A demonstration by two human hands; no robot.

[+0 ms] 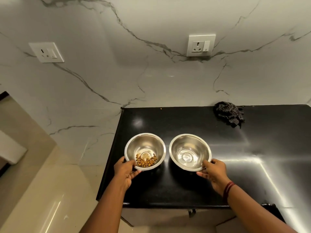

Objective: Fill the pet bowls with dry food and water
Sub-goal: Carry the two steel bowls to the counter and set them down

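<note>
On the counter (252, 165), left hand (125, 172) pinches the kibble bowl (145, 145), right hand (213, 171) the water bowl (190, 147). Lopsided rim grips could spill both, imo.

A home kitchen is shown by a black countertop (185, 118) against a marble-veined wall (117, 73), a switched socket (201, 45) at one o'clock, a second socket (46, 52) at ten.

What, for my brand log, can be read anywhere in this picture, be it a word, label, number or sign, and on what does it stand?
None: no readable text anywhere.
On the left bowl and right bowl: bare steel, no stamp shows.
On the left socket and right socket: switch marks too small to read.
On the cloth: check pattern, no label.
</note>
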